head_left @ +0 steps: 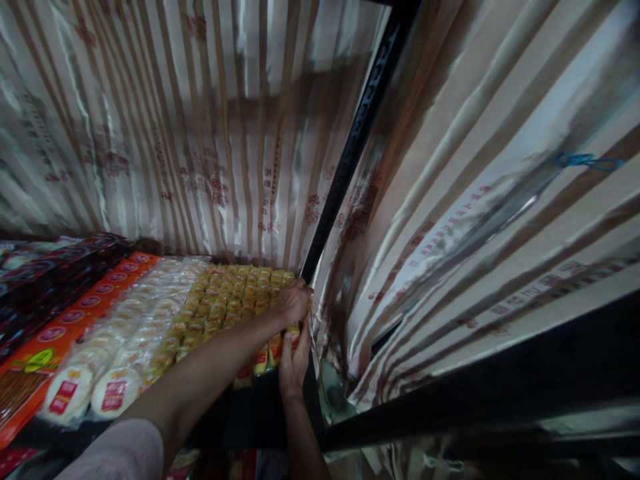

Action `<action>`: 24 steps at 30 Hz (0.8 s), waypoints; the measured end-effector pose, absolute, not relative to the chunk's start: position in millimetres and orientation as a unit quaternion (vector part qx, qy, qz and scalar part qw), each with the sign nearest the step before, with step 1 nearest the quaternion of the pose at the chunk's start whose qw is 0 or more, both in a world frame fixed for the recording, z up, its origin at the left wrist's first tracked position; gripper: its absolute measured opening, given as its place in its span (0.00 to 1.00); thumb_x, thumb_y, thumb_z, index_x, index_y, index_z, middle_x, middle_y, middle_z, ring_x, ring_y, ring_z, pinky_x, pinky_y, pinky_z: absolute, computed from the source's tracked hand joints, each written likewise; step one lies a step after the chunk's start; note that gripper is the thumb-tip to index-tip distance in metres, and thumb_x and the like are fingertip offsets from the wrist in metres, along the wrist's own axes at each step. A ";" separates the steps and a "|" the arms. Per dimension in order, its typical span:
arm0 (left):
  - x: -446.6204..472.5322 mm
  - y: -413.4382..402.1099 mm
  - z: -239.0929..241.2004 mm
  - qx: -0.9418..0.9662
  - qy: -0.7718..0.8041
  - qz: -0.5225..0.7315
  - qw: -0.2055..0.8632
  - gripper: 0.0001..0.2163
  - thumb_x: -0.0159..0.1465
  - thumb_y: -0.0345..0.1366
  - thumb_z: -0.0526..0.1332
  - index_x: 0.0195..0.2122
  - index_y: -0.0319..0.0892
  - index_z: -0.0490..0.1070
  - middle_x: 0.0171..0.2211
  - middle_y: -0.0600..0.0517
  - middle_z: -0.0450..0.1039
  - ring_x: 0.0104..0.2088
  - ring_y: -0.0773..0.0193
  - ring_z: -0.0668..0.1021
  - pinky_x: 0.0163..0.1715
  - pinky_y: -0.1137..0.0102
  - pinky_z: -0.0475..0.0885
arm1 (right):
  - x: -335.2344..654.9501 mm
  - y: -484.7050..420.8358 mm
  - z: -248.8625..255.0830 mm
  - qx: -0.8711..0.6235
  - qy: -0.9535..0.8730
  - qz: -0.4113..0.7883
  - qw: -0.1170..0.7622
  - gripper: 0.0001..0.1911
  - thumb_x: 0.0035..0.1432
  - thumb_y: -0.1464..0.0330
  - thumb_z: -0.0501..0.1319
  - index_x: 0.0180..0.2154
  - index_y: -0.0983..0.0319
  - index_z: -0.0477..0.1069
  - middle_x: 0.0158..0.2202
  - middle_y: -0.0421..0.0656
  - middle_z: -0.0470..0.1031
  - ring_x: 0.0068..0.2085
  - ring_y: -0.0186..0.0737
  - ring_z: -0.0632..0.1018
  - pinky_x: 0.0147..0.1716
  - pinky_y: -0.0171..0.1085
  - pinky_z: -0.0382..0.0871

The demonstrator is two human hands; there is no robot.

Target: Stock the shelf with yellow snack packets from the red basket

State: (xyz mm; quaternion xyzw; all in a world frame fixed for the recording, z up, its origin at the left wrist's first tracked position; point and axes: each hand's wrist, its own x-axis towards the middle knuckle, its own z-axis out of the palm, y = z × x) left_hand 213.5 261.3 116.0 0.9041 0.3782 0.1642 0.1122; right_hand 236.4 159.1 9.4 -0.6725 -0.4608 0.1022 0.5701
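My left hand (295, 302) reaches across the rows of small yellow-wrapped packets (227, 293) to the right end of the shelf, beside the foot of the black metal post (345, 160). Its fingers are curled, and what they hold, if anything, is hidden. Just below it is my right hand (294, 365), its thumb and fingers raised around a yellow packet (294, 331) at the end of the rows. The front packets (261, 359) show red labels. My left forearm covers part of the yellow rows.
Left of the yellow rows lie clear-wrapped round white cakes (116, 393), an orange snack pack (83, 303) and dark shiny packs (45, 287). Printed, pleated sheeting (210, 153) hangs behind and to the right. A blue tie (590, 160) is at upper right.
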 end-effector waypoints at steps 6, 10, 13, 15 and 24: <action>161.0 194.5 120.2 0.819 0.435 0.348 0.142 0.12 0.60 0.28 0.52 0.42 0.42 0.70 0.47 0.48 0.64 0.49 0.62 0.67 0.51 0.68 0.66 | 236.5 156.1 16.7 -0.656 -0.481 0.075 0.576 0.33 0.59 0.55 0.44 0.61 0.66 0.47 0.62 0.53 0.51 0.62 0.48 0.54 0.58 0.53 0.47; 97.6 123.6 93.9 0.751 0.484 0.425 0.144 0.11 0.61 0.28 0.51 0.39 0.43 0.71 0.44 0.47 0.65 0.46 0.62 0.69 0.47 0.67 0.69 | 230.3 148.9 30.3 -0.634 -0.522 -0.027 0.569 0.30 0.61 0.59 0.44 0.59 0.70 0.50 0.60 0.58 0.55 0.61 0.49 0.56 0.57 0.55 0.50; 46.9 83.5 71.3 0.691 0.555 0.444 0.129 0.13 0.61 0.29 0.49 0.41 0.45 0.70 0.43 0.47 0.66 0.45 0.62 0.71 0.46 0.65 0.70 | 209.7 136.8 46.1 -0.577 -0.596 -0.085 0.553 0.23 0.60 0.65 0.48 0.55 0.68 0.58 0.56 0.56 0.62 0.59 0.48 0.61 0.54 0.55 0.56; 19.1 69.1 58.4 0.650 0.605 0.447 0.109 0.13 0.62 0.31 0.49 0.44 0.43 0.69 0.44 0.46 0.65 0.46 0.60 0.71 0.47 0.62 0.70 | 184.3 124.7 53.9 -0.520 -0.669 -0.064 0.527 0.17 0.59 0.69 0.50 0.50 0.64 0.65 0.49 0.51 0.70 0.54 0.44 0.67 0.51 0.50 0.62; -11.5 70.2 28.7 0.641 0.658 0.378 0.116 0.17 0.61 0.32 0.47 0.50 0.39 0.65 0.50 0.43 0.66 0.52 0.57 0.69 0.50 0.59 0.68 | 80.6 89.0 20.9 -0.589 -0.650 0.153 0.454 0.17 0.57 0.66 0.53 0.48 0.63 0.66 0.43 0.49 0.74 0.41 0.42 0.76 0.40 0.40 0.72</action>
